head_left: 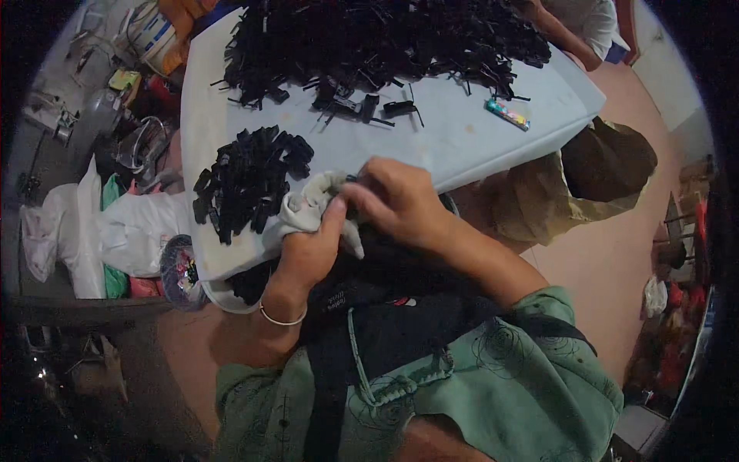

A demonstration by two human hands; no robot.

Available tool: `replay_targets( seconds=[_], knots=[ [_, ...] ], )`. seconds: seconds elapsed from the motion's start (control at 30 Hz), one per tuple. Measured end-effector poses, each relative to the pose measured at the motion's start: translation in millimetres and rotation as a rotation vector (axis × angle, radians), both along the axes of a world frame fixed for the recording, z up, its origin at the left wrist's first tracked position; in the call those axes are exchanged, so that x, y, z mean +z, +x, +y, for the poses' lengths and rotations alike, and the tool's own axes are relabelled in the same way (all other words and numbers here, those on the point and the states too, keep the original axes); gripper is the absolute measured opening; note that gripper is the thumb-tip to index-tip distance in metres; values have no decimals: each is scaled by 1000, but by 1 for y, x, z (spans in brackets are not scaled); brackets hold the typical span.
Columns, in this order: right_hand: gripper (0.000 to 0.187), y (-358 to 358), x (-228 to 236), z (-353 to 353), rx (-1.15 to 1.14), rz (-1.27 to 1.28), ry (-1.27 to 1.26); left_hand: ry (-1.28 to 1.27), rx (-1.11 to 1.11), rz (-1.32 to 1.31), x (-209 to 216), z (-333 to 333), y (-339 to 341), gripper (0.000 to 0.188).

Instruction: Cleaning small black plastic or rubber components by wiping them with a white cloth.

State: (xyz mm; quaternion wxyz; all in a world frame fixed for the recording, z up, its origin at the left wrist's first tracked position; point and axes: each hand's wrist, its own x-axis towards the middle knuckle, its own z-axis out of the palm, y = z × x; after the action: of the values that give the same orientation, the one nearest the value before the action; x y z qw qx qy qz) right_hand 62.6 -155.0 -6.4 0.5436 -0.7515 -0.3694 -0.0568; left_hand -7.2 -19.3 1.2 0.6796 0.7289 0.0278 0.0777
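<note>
My left hand (312, 250), a bangle at its wrist, is closed around a crumpled off-white cloth glove (304, 202), one pale finger of which hangs down. Against the glove's right side, my right hand (400, 196) is closed in a pinch. A small dark teal bit shows at its fingertips, too small to name. Both hands are over the near edge of the white-covered table (431, 146). Just left and beyond them lies a heap of small black plastic parts (250, 177).
A big pile of black parts with thin prongs (385, 46) covers the table's far side. A colourful small packet (506, 114) lies at right. Beyond sits another person, with an arm (566, 35) at the pile. An open brown sack (539, 200) stands right; white bags (146, 231) stand left.
</note>
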Motion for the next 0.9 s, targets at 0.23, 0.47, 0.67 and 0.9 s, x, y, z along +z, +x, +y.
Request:
replay_targets(
  seconds=[0.23, 0.47, 0.67, 0.9],
  knots=[
    [29, 4, -9, -5, 157, 148, -26, 167, 24, 34, -1, -4, 1, 21],
    [28, -3, -15, 3, 112, 321, -55, 807, 192, -303, -19, -5, 5, 18],
    [22, 7, -13, -5, 197, 411, -39, 351, 148, -135, -8, 1, 5, 26],
    [16, 13, -12, -18, 315, 124, -110, 202, 111, -74, -19, 20, 6, 32]
  ],
)
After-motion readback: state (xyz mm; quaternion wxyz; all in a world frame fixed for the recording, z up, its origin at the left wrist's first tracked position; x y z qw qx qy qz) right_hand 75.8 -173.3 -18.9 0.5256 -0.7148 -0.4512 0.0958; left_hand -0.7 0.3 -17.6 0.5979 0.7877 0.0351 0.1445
